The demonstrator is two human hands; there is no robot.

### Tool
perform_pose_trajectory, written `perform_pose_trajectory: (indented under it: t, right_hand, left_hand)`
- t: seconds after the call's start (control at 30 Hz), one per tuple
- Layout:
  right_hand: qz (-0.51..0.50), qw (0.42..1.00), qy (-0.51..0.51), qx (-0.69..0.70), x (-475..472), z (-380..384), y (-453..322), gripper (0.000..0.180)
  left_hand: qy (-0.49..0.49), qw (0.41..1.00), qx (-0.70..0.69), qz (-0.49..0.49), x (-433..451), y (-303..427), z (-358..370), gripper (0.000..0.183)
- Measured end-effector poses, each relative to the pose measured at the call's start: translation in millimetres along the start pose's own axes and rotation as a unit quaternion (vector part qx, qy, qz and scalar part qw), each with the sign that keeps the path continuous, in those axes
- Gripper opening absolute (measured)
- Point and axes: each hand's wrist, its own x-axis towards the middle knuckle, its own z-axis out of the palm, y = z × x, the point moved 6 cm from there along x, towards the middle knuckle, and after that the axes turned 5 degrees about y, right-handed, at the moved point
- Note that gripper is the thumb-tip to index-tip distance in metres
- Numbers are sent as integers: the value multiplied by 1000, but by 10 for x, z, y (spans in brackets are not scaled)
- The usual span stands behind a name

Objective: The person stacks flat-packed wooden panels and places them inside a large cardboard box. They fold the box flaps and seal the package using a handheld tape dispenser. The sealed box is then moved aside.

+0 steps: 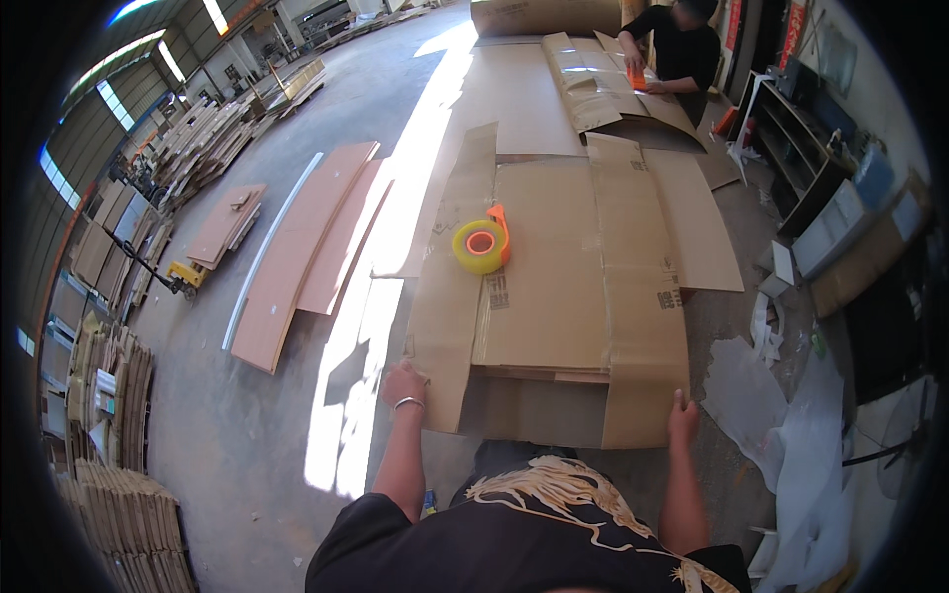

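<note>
Before me lies a large cardboard sheet point(549, 296) with long side flaps, its seams shiny with clear tape. My left hand point(404, 383), a bracelet at the wrist, grips the outer edge of the left flap point(437, 370). On the opposite side my right hand point(683, 419) holds the outer edge of the right flap point(645, 370) near its front corner. An orange tape dispenser with a yellowish tape roll point(480, 246) rests on the left part of the cardboard. Under the front opening, layered board edges point(549, 373) show.
Across the table, a co-worker point(678, 44) handles an orange tape dispenser point(636, 77) on more cardboard point(593, 74). Wood panels point(304, 259) and a yellow pallet jack point(187, 274) stand left. Foam sheeting point(812, 445) and a dark shelf unit point(797, 156) are right.
</note>
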Motion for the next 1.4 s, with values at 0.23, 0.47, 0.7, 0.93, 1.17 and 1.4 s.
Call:
perform_pose_trajectory:
  t: [0.23,0.47,0.7,0.93,1.17,1.4]
  right_hand:
    - [54,994,-64,-67,3,-110,-71,65]
    - [3,993,-109,44,109,25,61,66]
    - [27,977,-177,117,182,48,174,69]
    - [57,947,-266,173,114,87,281,57]
    - [36,888,-431,156,-93,-161,175,53]
    - [53,898,-420,117,-49,-87,383,38]
  left_hand:
    - [-5,1000,16,7,67,-52,118,52]
    - [-22,992,-112,53,235,-223,352,58]
    - [-92,947,-224,211,363,-248,451,66]
    - [-234,935,-240,115,345,-343,487,81]
    - [-397,852,-341,1,217,-471,555,86]
    - [-296,939,-165,53,-9,-552,159,83]
